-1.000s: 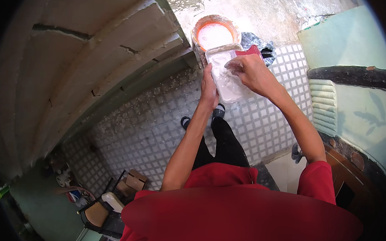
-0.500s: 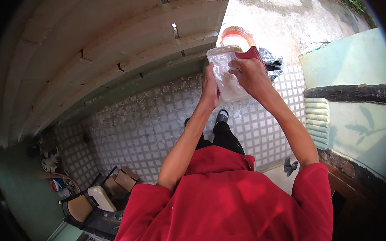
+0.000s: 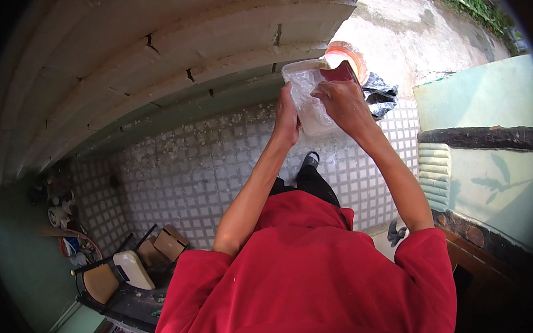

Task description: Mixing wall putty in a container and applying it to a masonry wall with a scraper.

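Observation:
My left hand (image 3: 287, 118) is closed on the near left side of a clear plastic tub (image 3: 312, 122), holding it tilted out in front of me. A glossy whitish paste (image 3: 307, 86) coats the inside of the tub. Over its right side, my right hand (image 3: 344, 105) has its fingers curled together. A flat dark red scraper (image 3: 339, 72) sticks out beyond that hand, its broad face partly above the tub; its gripped part is hidden by my fingers.
An orange-rimmed bucket (image 3: 357, 57) stands beyond the tub, with a crumpled black plastic bag (image 3: 380, 97) to its right. A slatted whitish surface (image 3: 183, 33) curves along the left. Cardboard boxes (image 3: 170, 242) and a chair (image 3: 102, 283) are at lower left. Tiled floor (image 3: 206, 157) lies below.
The view has shifted, so the bucket and bag appear farther right. Both hands stay at the tub with small movements. One of my feet has gone out of sight.

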A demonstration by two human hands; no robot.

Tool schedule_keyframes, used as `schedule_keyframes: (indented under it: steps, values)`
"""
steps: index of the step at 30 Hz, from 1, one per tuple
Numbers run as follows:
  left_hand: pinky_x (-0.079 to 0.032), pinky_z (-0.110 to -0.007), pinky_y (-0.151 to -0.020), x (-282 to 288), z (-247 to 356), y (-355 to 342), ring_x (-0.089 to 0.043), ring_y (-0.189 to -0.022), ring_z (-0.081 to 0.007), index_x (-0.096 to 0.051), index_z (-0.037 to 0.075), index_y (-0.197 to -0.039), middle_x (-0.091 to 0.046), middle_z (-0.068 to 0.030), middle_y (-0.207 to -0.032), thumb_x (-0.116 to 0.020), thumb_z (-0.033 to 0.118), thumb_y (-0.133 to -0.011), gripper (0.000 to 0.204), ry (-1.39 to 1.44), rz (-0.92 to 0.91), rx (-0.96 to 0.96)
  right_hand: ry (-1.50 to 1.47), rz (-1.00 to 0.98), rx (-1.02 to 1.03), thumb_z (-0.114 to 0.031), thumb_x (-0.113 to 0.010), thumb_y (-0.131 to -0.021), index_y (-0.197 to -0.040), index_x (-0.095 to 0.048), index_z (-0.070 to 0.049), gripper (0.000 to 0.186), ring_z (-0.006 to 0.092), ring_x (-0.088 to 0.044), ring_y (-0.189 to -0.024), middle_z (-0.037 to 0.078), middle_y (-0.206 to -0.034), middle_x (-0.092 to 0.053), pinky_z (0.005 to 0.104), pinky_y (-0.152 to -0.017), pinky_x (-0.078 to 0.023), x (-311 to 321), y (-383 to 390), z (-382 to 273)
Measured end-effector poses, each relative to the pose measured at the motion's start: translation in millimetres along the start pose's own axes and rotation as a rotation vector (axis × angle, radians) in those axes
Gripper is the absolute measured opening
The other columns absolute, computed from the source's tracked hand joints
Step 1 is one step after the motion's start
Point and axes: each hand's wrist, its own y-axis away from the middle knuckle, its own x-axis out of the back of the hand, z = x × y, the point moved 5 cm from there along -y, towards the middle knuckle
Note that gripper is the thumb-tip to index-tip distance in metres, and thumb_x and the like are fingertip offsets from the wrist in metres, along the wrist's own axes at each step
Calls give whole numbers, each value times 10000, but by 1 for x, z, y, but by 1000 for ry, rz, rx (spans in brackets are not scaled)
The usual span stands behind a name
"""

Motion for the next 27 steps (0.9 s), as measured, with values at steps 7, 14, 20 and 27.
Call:
schedule_keyframes:
  steps: [7,14,20,27]
  values:
    - [-517,-317,-831,16,11,1,-607,-1055,-154,-489,109,-1312,-605,-24,-1197,-394,585,-942,610,32,-25,-26,-30,-24,-74,36,-572,-746,-956,-710,4,253,399,-650,-765,246,-796,-645,469,-734,-514,-5,-2,-14]
    - [-512,-317,-855,21,16,8,-624,-1024,-166,-495,100,-1305,-607,-38,-1203,-397,570,-949,597,6,8,-36,-143,30,137,-69,-639,-814,-1043,-697,1,247,396,-648,-819,258,-870,-649,445,-745,-516,1,-1,-30]
    - [-504,-332,-902,18,17,3,-613,-1081,-184,-486,79,-1319,-597,-56,-1247,-405,573,-951,621,18,-8,-63,-111,349,-88,-189,-638,-865,-1089,-686,-19,286,362,-666,-822,229,-893,-680,424,-743,-522,37,-5,1]
    - [-498,-328,-920,16,7,-7,-601,-1108,-187,-492,73,-1317,-592,-68,-1257,-415,562,-954,614,-8,43,-74,169,311,-385,-300,-675,-856,-1058,-713,-46,327,302,-683,-868,157,-935,-711,412,-798,-518,33,-3,41]
